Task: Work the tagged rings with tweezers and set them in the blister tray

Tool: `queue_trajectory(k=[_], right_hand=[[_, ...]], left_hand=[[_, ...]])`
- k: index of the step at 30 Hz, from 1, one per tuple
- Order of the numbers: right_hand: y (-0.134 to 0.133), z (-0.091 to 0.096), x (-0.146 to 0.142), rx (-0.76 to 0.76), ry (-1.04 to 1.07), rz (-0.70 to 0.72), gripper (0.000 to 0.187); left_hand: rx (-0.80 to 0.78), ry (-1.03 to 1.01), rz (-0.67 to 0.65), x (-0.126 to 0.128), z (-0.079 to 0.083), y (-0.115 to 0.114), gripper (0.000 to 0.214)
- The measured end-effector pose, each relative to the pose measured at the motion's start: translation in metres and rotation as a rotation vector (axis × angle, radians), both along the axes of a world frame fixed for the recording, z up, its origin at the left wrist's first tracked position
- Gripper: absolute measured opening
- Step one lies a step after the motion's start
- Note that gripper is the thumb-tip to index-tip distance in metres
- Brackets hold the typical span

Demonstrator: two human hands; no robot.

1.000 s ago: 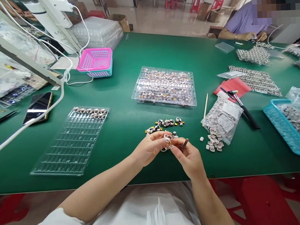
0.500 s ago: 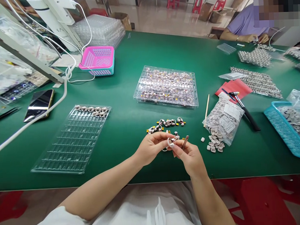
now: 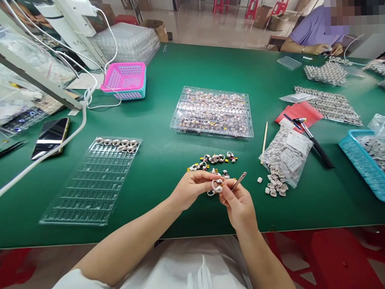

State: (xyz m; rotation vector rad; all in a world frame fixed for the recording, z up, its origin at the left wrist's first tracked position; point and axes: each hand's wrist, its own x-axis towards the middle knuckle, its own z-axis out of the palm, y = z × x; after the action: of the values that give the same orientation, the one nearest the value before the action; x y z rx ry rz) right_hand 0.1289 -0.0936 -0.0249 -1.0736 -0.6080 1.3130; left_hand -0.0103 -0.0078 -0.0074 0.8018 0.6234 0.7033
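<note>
Between thumb and fingers my left hand (image 3: 188,192) pinches a small white C-shaped earbud part (image 3: 215,188), its curved band facing me. My right hand (image 3: 241,205) is closed around tweezers (image 3: 241,179), whose flat brownish end sticks up past the fingers. The right fingertips meet the right side of the earbud part; the tweezers' tips are hidden there. Just beyond both hands lie several similar white pieces (image 3: 215,159) with yellow tabs. Small white caps (image 3: 276,186) spill from a clear plastic bag (image 3: 289,151) to the right.
A clear slotted tray (image 3: 83,184) at left holds several pieces in its far rows. A filled clear tray (image 3: 212,112) lies ahead. Around them are a phone (image 3: 50,138), a pink basket (image 3: 125,77), a hammer (image 3: 317,144), a wooden stick (image 3: 264,140) and a blue basket (image 3: 364,168). A co-worker (image 3: 315,35) sits far right.
The white earbud part has turned slightly and now shows more of its C-shape. My right hand has shifted a little left, and the tweezers lean further right.
</note>
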Motion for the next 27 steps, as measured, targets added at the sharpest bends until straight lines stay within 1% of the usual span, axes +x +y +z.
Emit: queue_trajectory(k=[4, 8, 11, 13, 16, 19, 21, 22, 25, 27], right_hand=[[0.002, 0.002, -0.007, 0.006, 0.053, -0.042, 0.025], [0.003, 0.003, -0.014, 0.022, 0.095, -0.113, 0.028], [0.004, 0.003, -0.019, 0.015, 0.102, -0.146, 0.03], [0.004, 0.004, -0.019, 0.011, 0.093, -0.137, 0.031], [0.002, 0.005, -0.018, 0.008, 0.066, -0.079, 0.03], [-0.001, 0.007, -0.015, 0.02, 0.017, -0.021, 0.026], [-0.003, 0.008, -0.013, 0.04, -0.067, -0.028, 0.022], [-0.005, 0.008, -0.011, 0.056, -0.136, -0.053, 0.02], [-0.009, 0.009, -0.006, 0.153, -0.443, -0.154, 0.014], [-0.011, 0.009, -0.001, 0.273, -0.687, -0.184, 0.017]], left_hand=[[0.031, -0.02, 0.017, 0.001, -0.002, -0.002, 0.016], [0.101, -0.009, 0.071, 0.003, 0.0, -0.008, 0.016], [0.114, -0.011, 0.081, 0.004, 0.003, -0.011, 0.015], [0.109, -0.023, 0.077, 0.004, 0.004, -0.011, 0.014], [0.104, -0.051, 0.059, 0.003, 0.005, -0.011, 0.015], [0.082, -0.083, 0.004, 0.001, 0.008, -0.012, 0.016], [0.055, -0.083, -0.028, 0.0, 0.011, -0.012, 0.016], [0.044, -0.073, -0.035, -0.001, 0.013, -0.012, 0.016], [0.022, -0.027, -0.022, 0.0, 0.019, -0.013, 0.017], [0.004, -0.013, -0.015, 0.002, 0.02, -0.015, 0.02]])
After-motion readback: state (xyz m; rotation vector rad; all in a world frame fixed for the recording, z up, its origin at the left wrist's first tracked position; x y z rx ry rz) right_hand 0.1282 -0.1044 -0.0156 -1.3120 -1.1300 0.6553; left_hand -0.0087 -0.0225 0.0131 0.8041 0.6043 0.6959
